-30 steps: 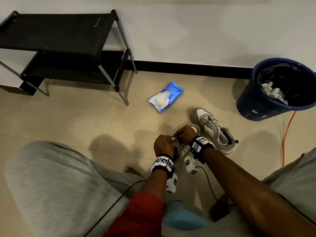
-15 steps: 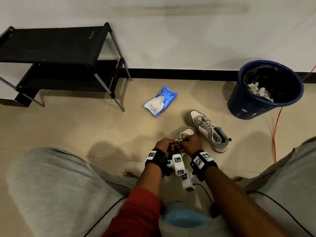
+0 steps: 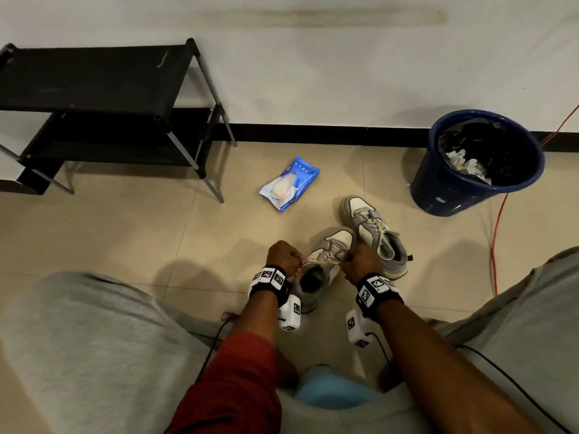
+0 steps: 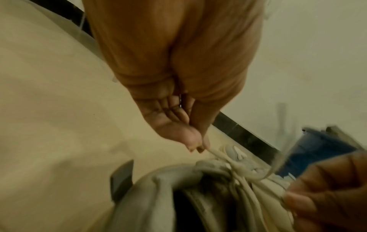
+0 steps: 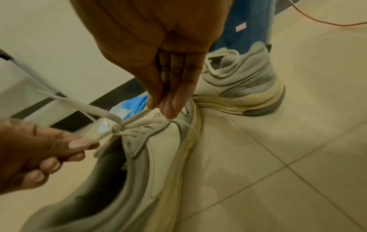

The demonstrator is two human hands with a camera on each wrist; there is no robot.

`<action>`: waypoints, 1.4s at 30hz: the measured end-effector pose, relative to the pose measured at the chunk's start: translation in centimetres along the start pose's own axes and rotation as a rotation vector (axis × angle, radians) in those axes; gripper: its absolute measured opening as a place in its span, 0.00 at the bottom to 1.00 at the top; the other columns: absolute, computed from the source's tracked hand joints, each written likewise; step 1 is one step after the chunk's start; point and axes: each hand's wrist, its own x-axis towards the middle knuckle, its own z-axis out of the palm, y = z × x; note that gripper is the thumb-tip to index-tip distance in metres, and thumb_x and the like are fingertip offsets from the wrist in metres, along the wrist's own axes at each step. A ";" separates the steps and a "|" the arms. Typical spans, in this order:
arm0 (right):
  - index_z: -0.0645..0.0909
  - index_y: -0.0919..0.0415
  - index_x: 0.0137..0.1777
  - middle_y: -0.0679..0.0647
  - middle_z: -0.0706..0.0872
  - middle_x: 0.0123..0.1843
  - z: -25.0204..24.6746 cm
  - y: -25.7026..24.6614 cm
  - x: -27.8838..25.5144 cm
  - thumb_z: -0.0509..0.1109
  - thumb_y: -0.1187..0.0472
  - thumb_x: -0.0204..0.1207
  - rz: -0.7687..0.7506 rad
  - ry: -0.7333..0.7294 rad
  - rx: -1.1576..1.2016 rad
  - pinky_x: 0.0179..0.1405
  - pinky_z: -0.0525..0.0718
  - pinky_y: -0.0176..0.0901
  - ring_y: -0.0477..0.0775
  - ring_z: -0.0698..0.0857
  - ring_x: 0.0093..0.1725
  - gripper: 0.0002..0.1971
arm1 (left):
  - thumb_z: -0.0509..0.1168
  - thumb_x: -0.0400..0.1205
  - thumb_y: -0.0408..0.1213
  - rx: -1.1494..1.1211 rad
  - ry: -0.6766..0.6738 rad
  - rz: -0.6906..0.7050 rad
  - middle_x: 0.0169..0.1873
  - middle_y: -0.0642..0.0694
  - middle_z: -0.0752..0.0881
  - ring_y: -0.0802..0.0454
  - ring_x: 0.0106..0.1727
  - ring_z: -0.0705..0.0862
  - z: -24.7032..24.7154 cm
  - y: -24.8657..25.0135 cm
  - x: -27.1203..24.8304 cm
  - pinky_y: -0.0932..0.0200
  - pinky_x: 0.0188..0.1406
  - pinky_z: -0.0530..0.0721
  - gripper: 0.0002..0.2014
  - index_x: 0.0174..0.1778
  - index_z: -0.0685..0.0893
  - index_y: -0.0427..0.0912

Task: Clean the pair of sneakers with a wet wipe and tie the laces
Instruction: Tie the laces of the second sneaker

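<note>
Two grey and white sneakers lie on the tiled floor. The near sneaker (image 3: 326,261) is between my hands, toe pointing away. My left hand (image 3: 283,258) pinches one end of its cream lace (image 4: 214,153) and pulls to the left. My right hand (image 3: 358,261) pinches the other lace end (image 5: 139,116) and pulls to the right. A knot (image 5: 117,128) sits over the tongue between them. The far sneaker (image 3: 374,233) rests just right of the near one, its laces loose. A blue wet wipe pack (image 3: 289,183) lies on the floor beyond both.
A blue bin (image 3: 476,161) with a black liner and crumpled wipes stands at the back right, an orange cable (image 3: 496,233) running beside it. A black two-tier shoe rack (image 3: 103,111) stands against the wall at the back left. My grey-trousered knees frame both sides.
My hands were close together over the near sneaker's laces; now they have drawn apart, left hand leftward and right hand rightward, each pulling a lace end taut.
</note>
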 end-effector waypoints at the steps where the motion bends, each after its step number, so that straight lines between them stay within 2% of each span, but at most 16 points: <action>1: 0.87 0.60 0.35 0.59 0.89 0.36 0.1 0.1 0.0 0.73 0.55 0.69 0.009 -0.002 -0.027 0.37 0.86 0.47 0.63 0.88 0.39 0.09 | 0.79 0.73 0.33 0.074 0.046 0.010 0.32 0.37 0.91 0.43 0.35 0.90 0.3 -0.4 0.2 0.50 0.45 0.91 0.03 0.35 0.93 0.38; 4: 0.88 0.61 0.37 0.57 0.90 0.36 0.2 -0.1 0.1 0.74 0.56 0.70 -0.002 -0.017 -0.056 0.38 0.86 0.46 0.62 0.88 0.41 0.09 | 0.79 0.73 0.40 0.129 0.087 0.032 0.37 0.39 0.92 0.43 0.43 0.91 0.8 -0.6 0.1 0.56 0.48 0.88 0.08 0.40 0.94 0.39; 7: 0.88 0.61 0.40 0.59 0.90 0.40 0.2 -0.2 0.4 0.74 0.57 0.70 -0.031 0.004 -0.108 0.41 0.86 0.48 0.63 0.87 0.44 0.07 | 0.78 0.74 0.40 0.171 0.131 0.076 0.43 0.39 0.93 0.43 0.49 0.90 0.6 -0.7 0.2 0.60 0.48 0.84 0.09 0.44 0.94 0.39; 12: 0.87 0.58 0.47 0.59 0.89 0.46 0.7 -0.1 0.1 0.71 0.57 0.73 -0.060 0.006 -0.178 0.44 0.84 0.48 0.63 0.87 0.48 0.07 | 0.78 0.74 0.43 0.182 0.188 0.051 0.42 0.41 0.93 0.44 0.49 0.90 1.2 -1.0 -0.6 0.62 0.47 0.84 0.09 0.44 0.95 0.42; 15: 0.85 0.58 0.43 0.59 0.89 0.42 0.8 -0.2 0.3 0.70 0.58 0.72 -0.032 -0.087 -0.071 0.43 0.86 0.47 0.64 0.88 0.46 0.05 | 0.78 0.73 0.40 0.136 0.163 0.084 0.39 0.42 0.93 0.45 0.47 0.91 0.2 -0.8 -0.4 0.58 0.49 0.87 0.05 0.41 0.94 0.43; 16: 0.84 0.58 0.40 0.59 0.90 0.38 1.0 0.0 0.4 0.72 0.55 0.70 0.006 -0.132 -0.006 0.42 0.88 0.50 0.63 0.89 0.42 0.06 | 0.79 0.71 0.42 0.145 0.138 0.084 0.39 0.44 0.93 0.46 0.47 0.91 -0.1 -0.6 -0.5 0.56 0.49 0.88 0.06 0.40 0.94 0.46; 18: 0.82 0.57 0.38 0.58 0.89 0.33 1.6 0.3 0.2 0.78 0.47 0.62 0.104 -0.210 0.149 0.34 0.90 0.57 0.62 0.89 0.33 0.15 | 0.81 0.65 0.49 0.222 0.057 0.057 0.43 0.48 0.92 0.48 0.48 0.89 -0.3 -0.3 -0.9 0.56 0.48 0.87 0.14 0.44 0.92 0.51; 19: 0.81 0.57 0.39 0.58 0.89 0.35 2.1 0.2 0.0 0.81 0.45 0.57 0.132 -0.233 0.210 0.32 0.90 0.57 0.62 0.89 0.33 0.19 | 0.81 0.61 0.52 0.276 0.000 0.034 0.45 0.49 0.91 0.47 0.49 0.88 0.0 -0.3 -1.2 0.56 0.48 0.87 0.20 0.47 0.91 0.51; 21: 0.79 0.53 0.48 0.57 0.89 0.45 3.1 -0.3 -0.7 0.82 0.44 0.55 0.125 -0.207 0.256 0.41 0.90 0.55 0.62 0.89 0.43 0.25 | 0.78 0.60 0.54 0.368 -0.049 -0.022 0.44 0.46 0.90 0.43 0.48 0.88 0.9 -0.4 -1.7 0.54 0.46 0.86 0.23 0.49 0.91 0.48; 24: 0.78 0.58 0.63 0.61 0.86 0.58 4.2 -0.6 -0.7 0.79 0.46 0.64 0.050 -0.132 0.146 0.53 0.83 0.48 0.66 0.85 0.58 0.29 | 0.72 0.73 0.46 0.315 0.061 -0.060 0.42 0.36 0.91 0.33 0.48 0.89 2.4 -0.8 -1.8 0.55 0.38 0.81 0.13 0.43 0.91 0.39; 27: 0.73 0.57 0.67 0.62 0.84 0.59 3.8 -1.3 0.6 0.81 0.49 0.57 -0.008 -0.129 0.118 0.55 0.82 0.50 0.67 0.84 0.59 0.38 | 0.69 0.78 0.44 0.256 0.170 -0.056 0.46 0.32 0.90 0.30 0.52 0.87 3.3 0.0 -1.1 0.52 0.40 0.80 0.14 0.45 0.91 0.35; 30: 0.67 0.60 0.74 0.63 0.83 0.64 1.9 -1.3 2.3 0.83 0.55 0.59 -0.078 -0.104 0.146 0.59 0.82 0.52 0.66 0.82 0.62 0.43 | 0.68 0.80 0.41 0.225 0.228 -0.051 0.47 0.33 0.90 0.32 0.52 0.87 3.8 1.6 0.1 0.51 0.45 0.84 0.12 0.48 0.91 0.35; 33: 0.72 0.62 0.73 0.61 0.81 0.67 -1.3 -0.7 2.7 0.77 0.58 0.69 -0.093 -0.076 0.074 0.61 0.80 0.52 0.63 0.82 0.63 0.33 | 0.67 0.82 0.37 0.249 0.249 -0.028 0.49 0.33 0.90 0.32 0.54 0.87 4.8 2.8 0.7 0.49 0.49 0.85 0.11 0.51 0.90 0.34; 36: 0.83 0.60 0.60 0.60 0.86 0.59 -4.9 1.2 2.6 0.71 0.54 0.73 0.037 0.102 -0.086 0.54 0.82 0.49 0.64 0.84 0.58 0.18 | 0.66 0.83 0.37 0.295 0.270 -0.032 0.54 0.34 0.89 0.33 0.58 0.86 5.8 3.1 0.2 0.47 0.53 0.84 0.11 0.54 0.87 0.35; 39: 0.85 0.62 0.52 0.62 0.87 0.52 -7.3 3.1 2.7 0.69 0.45 0.74 0.173 0.205 -0.100 0.45 0.82 0.48 0.66 0.85 0.51 0.20 | 0.73 0.79 0.45 0.351 0.293 -0.061 0.57 0.39 0.87 0.37 0.59 0.85 5.5 3.1 -0.7 0.48 0.53 0.83 0.16 0.57 0.84 0.39; 42: 0.85 0.63 0.52 0.63 0.88 0.52 -7.7 5.0 2.5 0.69 0.46 0.75 0.231 0.207 -0.185 0.49 0.84 0.51 0.67 0.85 0.53 0.19 | 0.73 0.78 0.48 0.442 0.368 0.061 0.60 0.41 0.82 0.40 0.60 0.84 5.4 3.6 -2.0 0.47 0.54 0.82 0.21 0.62 0.79 0.43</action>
